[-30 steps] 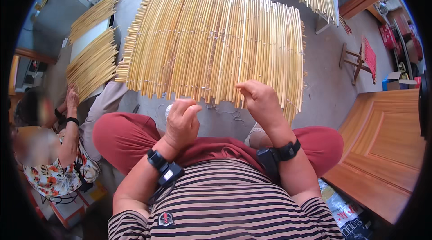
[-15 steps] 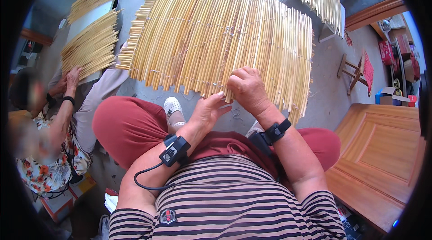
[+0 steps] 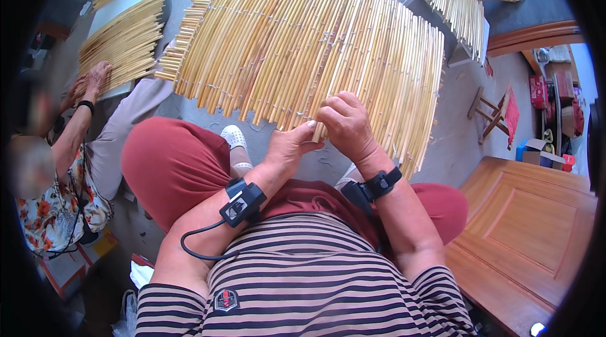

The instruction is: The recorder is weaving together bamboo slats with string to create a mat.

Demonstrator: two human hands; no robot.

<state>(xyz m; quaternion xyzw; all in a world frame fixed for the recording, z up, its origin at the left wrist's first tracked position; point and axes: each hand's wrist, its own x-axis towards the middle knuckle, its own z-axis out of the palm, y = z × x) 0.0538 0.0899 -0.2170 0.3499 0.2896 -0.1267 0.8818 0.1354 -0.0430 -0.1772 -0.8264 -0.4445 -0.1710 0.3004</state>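
A large mat of straight yellow reed stalks, bound by rows of pale thread, lies spread in front of me. Both my hands work at its near edge, around the middle. With its thumb on top and fingers curled under, my left hand pinches the near end of a reed stalk. Just to the right, my right hand rests over the stalks, fingers bent and pressed together. Whatever lies between those right fingertips is hidden; I cannot make out any thread there.
To the left a co-worker's hand lies on a bundle of reeds on a bench. More reeds cover a small white table at the back right. A folding stool and a wooden door panel stand on the right.
My left fingers have drawn closer together around the stalk end. My right hand stays nearly in place. The view has shifted slightly, and the co-worker's hand has slid left along the reeds.
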